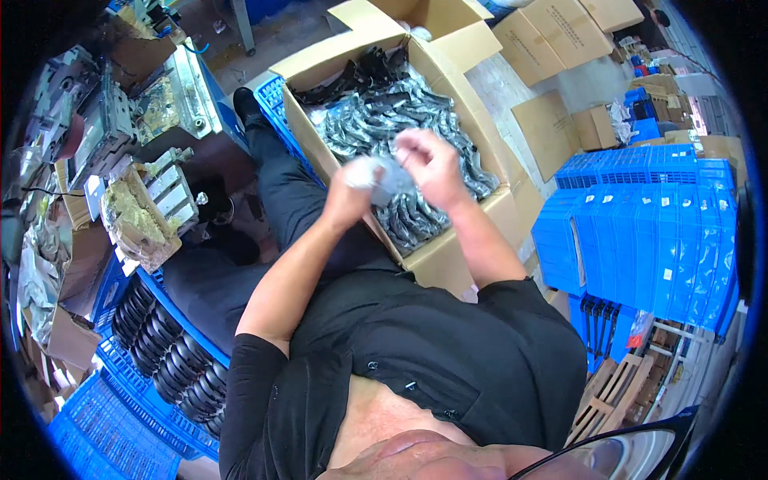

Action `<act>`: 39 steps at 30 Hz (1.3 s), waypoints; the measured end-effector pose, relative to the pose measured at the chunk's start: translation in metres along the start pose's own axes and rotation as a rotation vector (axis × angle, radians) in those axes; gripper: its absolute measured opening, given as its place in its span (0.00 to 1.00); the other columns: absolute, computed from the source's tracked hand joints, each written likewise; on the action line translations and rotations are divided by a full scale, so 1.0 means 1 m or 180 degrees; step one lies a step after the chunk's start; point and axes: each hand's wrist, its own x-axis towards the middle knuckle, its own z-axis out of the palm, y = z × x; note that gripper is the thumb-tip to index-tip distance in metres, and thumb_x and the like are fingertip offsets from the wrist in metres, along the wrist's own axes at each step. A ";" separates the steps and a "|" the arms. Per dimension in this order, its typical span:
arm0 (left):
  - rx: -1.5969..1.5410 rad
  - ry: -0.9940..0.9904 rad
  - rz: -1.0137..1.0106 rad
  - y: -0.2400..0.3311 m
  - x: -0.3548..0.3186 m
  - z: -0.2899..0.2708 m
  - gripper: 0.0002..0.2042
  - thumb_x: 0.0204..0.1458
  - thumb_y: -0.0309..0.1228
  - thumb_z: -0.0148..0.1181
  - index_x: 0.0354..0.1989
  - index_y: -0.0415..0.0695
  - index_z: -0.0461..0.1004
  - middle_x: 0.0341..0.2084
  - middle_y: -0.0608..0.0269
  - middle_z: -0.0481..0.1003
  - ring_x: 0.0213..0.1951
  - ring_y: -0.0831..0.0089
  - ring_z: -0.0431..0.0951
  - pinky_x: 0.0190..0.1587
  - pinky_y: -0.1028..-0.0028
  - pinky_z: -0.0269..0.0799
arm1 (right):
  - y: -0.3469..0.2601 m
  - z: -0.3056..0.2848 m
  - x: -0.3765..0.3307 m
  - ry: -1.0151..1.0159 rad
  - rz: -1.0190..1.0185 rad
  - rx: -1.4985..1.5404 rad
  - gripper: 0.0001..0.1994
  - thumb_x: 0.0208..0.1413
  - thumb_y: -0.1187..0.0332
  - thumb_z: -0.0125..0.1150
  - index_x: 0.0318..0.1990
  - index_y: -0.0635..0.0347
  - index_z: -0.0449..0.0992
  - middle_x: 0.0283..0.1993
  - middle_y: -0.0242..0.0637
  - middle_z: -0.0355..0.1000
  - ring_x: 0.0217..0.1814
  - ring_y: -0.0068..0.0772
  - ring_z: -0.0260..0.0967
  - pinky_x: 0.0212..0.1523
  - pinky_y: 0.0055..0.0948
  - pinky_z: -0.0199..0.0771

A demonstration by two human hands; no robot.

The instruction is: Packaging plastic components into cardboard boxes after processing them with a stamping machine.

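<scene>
My left hand [350,194] is closed around a whitish, see-through plastic bag [390,182], which is blurred. My right hand [433,166] is close beside it on the right, its fingers curled and pinched at the bag's upper side; what they hold is not clear. Both hands are over an open cardboard box [474,120]. Inside it lie many black curved parts in clear plastic wrapping [412,220], packed in rows. Toward the box's far left corner lie dark parts [360,78] with less shine.
Blue crates [632,240] are stacked at the right. Left of my legs, a blue crate holds rows of black curved parts [164,344]. A metal machine fixture [152,208] stands at the left. Closed cartons [552,36] are at the back, and a wooden pallet [612,396] is low right.
</scene>
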 end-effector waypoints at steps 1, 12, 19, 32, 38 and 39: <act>-0.0553 0.0069 -0.0626 0.011 -0.003 -0.006 0.11 0.69 0.31 0.57 0.51 0.38 0.78 0.47 0.57 0.82 0.45 0.67 0.83 0.49 0.66 0.79 | 0.022 -0.011 0.003 0.0307 0.0311 0.0116 0.10 0.61 0.76 0.67 0.49 0.64 0.82 0.44 0.33 0.82 0.46 0.24 0.77 0.49 0.28 0.79; -0.3901 0.0442 -0.1080 -0.014 -0.030 -0.040 0.17 0.68 0.30 0.59 0.61 0.37 0.72 0.54 0.53 0.79 0.53 0.59 0.82 0.56 0.59 0.81 | 0.056 0.014 -0.009 -0.0628 0.0153 -0.1533 0.36 0.48 0.72 0.72 0.68 0.59 0.69 0.66 0.52 0.69 0.72 0.55 0.64 0.73 0.44 0.66; -0.3655 0.0506 -0.1558 -0.043 -0.079 -0.049 0.18 0.67 0.29 0.60 0.63 0.36 0.73 0.52 0.54 0.81 0.52 0.60 0.83 0.54 0.60 0.81 | 0.089 -0.007 0.016 -0.1120 0.0531 -0.2509 0.12 0.54 0.74 0.65 0.46 0.59 0.84 0.45 0.49 0.79 0.52 0.56 0.75 0.56 0.49 0.75; -0.3953 0.0356 -0.1621 -0.065 -0.083 -0.055 0.15 0.69 0.31 0.57 0.59 0.37 0.74 0.50 0.53 0.81 0.51 0.57 0.84 0.54 0.57 0.81 | 0.161 0.009 0.172 -0.1337 -0.0159 -0.2997 0.14 0.49 0.75 0.61 0.43 0.59 0.87 0.51 0.52 0.80 0.55 0.55 0.78 0.60 0.47 0.77; -0.4044 0.0396 -0.1662 -0.073 -0.090 -0.060 0.15 0.69 0.31 0.57 0.60 0.37 0.74 0.51 0.52 0.81 0.51 0.57 0.83 0.56 0.56 0.80 | 0.124 -0.008 0.165 -0.1450 0.0127 -0.2150 0.27 0.44 0.75 0.76 0.55 0.60 0.77 0.46 0.50 0.81 0.50 0.49 0.80 0.54 0.42 0.78; -0.4074 0.0384 -0.1670 -0.073 -0.089 -0.060 0.15 0.69 0.31 0.57 0.60 0.38 0.73 0.51 0.52 0.81 0.50 0.57 0.84 0.53 0.58 0.81 | 0.123 -0.015 0.167 -0.1329 0.0475 -0.1875 0.27 0.45 0.75 0.77 0.56 0.60 0.77 0.46 0.47 0.81 0.50 0.46 0.79 0.53 0.40 0.78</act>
